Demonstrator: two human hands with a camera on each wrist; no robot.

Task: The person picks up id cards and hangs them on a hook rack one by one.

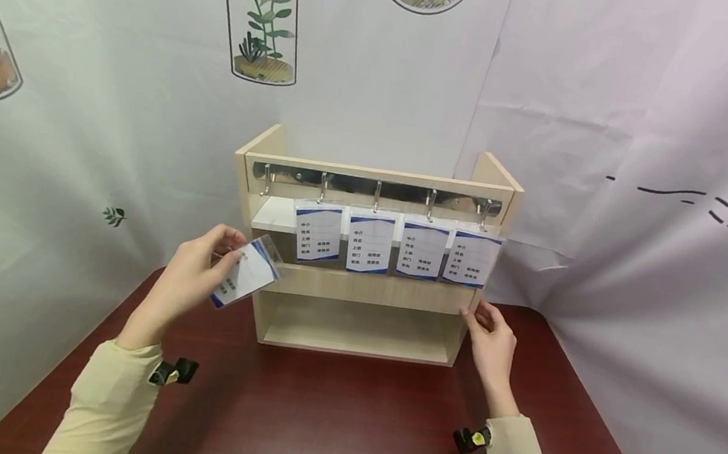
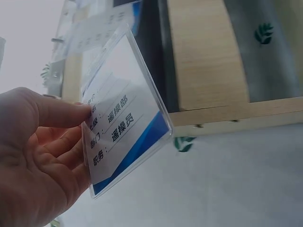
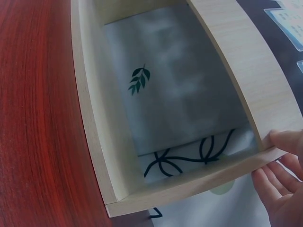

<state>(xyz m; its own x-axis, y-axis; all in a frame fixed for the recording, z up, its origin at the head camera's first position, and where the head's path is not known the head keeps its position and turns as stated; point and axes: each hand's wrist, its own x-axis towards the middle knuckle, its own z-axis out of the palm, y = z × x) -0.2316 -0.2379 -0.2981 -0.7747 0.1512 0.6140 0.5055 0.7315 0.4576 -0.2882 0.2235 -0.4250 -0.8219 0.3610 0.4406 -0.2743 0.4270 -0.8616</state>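
My left hand (image 1: 198, 264) pinches a clear-sleeved name badge (image 1: 247, 274) by its edge between thumb and fingers, tilted, just left of the wooden rack (image 1: 370, 289). The badge (image 2: 128, 113) has a white card with blue corners and printed characters. At the rack's right side, my right hand (image 1: 489, 339) grips the edge of the side panel with thumb and fingertips; the right wrist view shows the thumb (image 3: 286, 141) on the front board. Several like badges (image 1: 370, 241) hang from hooks on the metal strip (image 1: 345, 183). The leftmost hook (image 1: 267, 180) carries no badge.
The rack stands on a dark red table (image 1: 342, 419), near a white cloth backdrop (image 1: 391, 110) printed with plants. A white shelf (image 1: 274, 213) shows behind the hooks. Below the front board lies an open lower compartment (image 1: 359, 327).
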